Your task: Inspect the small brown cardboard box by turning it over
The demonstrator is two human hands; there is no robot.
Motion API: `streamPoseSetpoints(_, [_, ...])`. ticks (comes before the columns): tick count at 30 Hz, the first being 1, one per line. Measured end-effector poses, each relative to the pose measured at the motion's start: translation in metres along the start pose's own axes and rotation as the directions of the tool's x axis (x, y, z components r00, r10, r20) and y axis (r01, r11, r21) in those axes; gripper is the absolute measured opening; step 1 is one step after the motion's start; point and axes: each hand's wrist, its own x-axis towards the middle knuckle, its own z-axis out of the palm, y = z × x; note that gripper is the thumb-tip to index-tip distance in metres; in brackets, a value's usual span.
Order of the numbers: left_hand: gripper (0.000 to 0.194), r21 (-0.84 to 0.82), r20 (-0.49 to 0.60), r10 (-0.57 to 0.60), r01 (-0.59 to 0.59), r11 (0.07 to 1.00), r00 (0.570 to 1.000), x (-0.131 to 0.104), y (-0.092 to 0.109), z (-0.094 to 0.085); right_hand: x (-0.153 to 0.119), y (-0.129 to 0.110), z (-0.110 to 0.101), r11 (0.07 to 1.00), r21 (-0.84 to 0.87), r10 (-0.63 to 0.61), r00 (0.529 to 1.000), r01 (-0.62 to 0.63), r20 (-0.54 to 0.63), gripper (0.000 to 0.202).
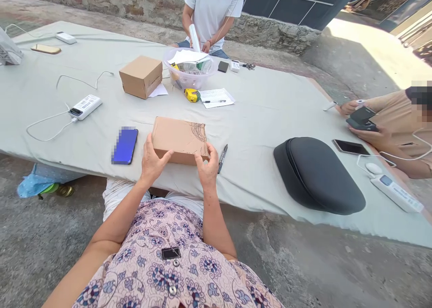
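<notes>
A brown cardboard box [178, 134] lies flat on the cloth in front of me, dark pen scribbles near its far right corner. My left hand [153, 161] grips its left side, thumb along the front edge. At the right front corner, my right hand [206, 166] holds the box between thumb and fingers. Just right of that hand is a black marker pen [222, 158]. A phone with a blue screen [126, 147] rests to the left of my left hand. The undersides of the box and some fingertips are hidden.
Farther back are another cardboard box [141, 76], a plastic basin [189, 78] of items, a yellow tape measure [192, 95] and a notepad [218, 98]. A power bank [88, 106] sits left, a black cushion-like case [320, 175] right. Two other people sit at the table.
</notes>
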Motion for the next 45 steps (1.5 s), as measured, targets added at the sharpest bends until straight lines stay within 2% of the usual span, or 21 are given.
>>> streamPoseSetpoints(2, [0.116,0.100,-0.011,-0.004,0.005,0.995,1.000,-0.002,0.005,0.005,-0.003,-0.004,0.007,0.987,-0.142,-0.084,0.996,0.079,-0.028,0.072])
streamPoseSetpoints(4, [0.123,0.172,-0.027,-0.017,0.021,0.985,0.999,-0.002,0.009,0.009,-0.005,-0.008,0.014,0.961,-0.257,-0.116,0.992,0.101,-0.047,0.081])
streamPoseSetpoints(7, [0.120,0.223,-0.035,-0.021,0.028,0.974,0.999,-0.002,0.010,0.012,-0.005,-0.010,0.021,0.939,-0.336,-0.101,0.992,0.072,-0.069,0.084])
streamPoseSetpoints(10, [0.112,0.210,-0.032,-0.002,0.009,0.978,0.999,-0.001,0.006,0.012,-0.003,-0.008,0.019,0.945,-0.317,-0.105,0.992,0.079,-0.064,0.078])
streamPoseSetpoints(14, [0.098,0.115,-0.011,0.033,-0.031,0.993,0.999,0.003,-0.005,0.006,0.001,-0.001,0.006,0.985,-0.154,-0.088,0.995,0.080,-0.046,0.062])
streamPoseSetpoints(17, [0.089,-0.014,0.004,0.031,-0.031,0.999,0.999,0.010,-0.014,-0.002,0.003,0.007,-0.003,0.999,0.050,0.015,1.000,-0.014,-0.016,0.058])
streamPoseSetpoints(19, [0.086,-0.133,0.031,-0.012,0.016,0.991,0.999,0.016,-0.020,-0.007,0.006,0.015,-0.007,0.976,0.202,0.079,0.996,-0.084,0.031,0.059])
streamPoseSetpoints(23, [0.075,-0.351,0.158,-0.048,0.102,0.931,0.986,0.026,-0.031,-0.019,0.011,0.032,-0.010,0.885,0.434,0.146,0.985,-0.169,0.087,0.063])
streamPoseSetpoints(28, [0.074,-0.397,0.272,-0.066,0.174,0.901,0.960,0.033,-0.047,-0.028,0.013,0.052,-0.012,0.846,0.496,0.161,0.980,-0.196,0.114,0.067])
streamPoseSetpoints(32, [0.073,-0.263,0.340,-0.067,0.164,0.951,0.938,0.033,-0.053,-0.032,0.008,0.059,-0.016,0.901,0.385,0.149,0.976,-0.201,0.161,0.060])
streamPoseSetpoints(34, [0.071,-0.113,0.342,-0.077,0.122,0.986,0.937,0.032,-0.053,-0.034,0.005,0.059,-0.020,0.949,0.255,0.140,0.972,-0.186,0.188,0.053])
streamPoseSetpoints(36, [0.058,0.108,0.334,-0.083,0.050,0.993,0.939,0.032,-0.051,-0.036,0.003,0.058,-0.023,0.988,0.055,0.128,0.970,-0.142,0.205,0.044])
streamPoseSetpoints(38, [0.035,0.335,0.330,-0.076,-0.041,0.941,0.941,0.030,-0.050,-0.035,0.001,0.058,-0.024,0.982,-0.169,0.117,0.969,-0.081,0.219,0.033])
streamPoseSetpoints(40, [0.016,0.472,0.326,-0.070,-0.098,0.876,0.943,0.029,-0.050,-0.032,0.000,0.059,-0.022,0.944,-0.329,0.106,0.969,-0.028,0.222,0.023])
streamPoseSetpoints(42, [0.010,0.514,0.313,-0.073,-0.104,0.852,0.947,0.027,-0.050,-0.028,-0.002,0.060,-0.018,0.919,-0.395,0.087,0.972,0.007,0.219,0.017])
streamPoseSetpoints(45, [0.007,0.533,0.298,-0.073,-0.103,0.840,0.952,0.024,-0.050,-0.023,-0.003,0.061,-0.013,0.913,-0.407,0.064,0.976,0.028,0.210,0.012])
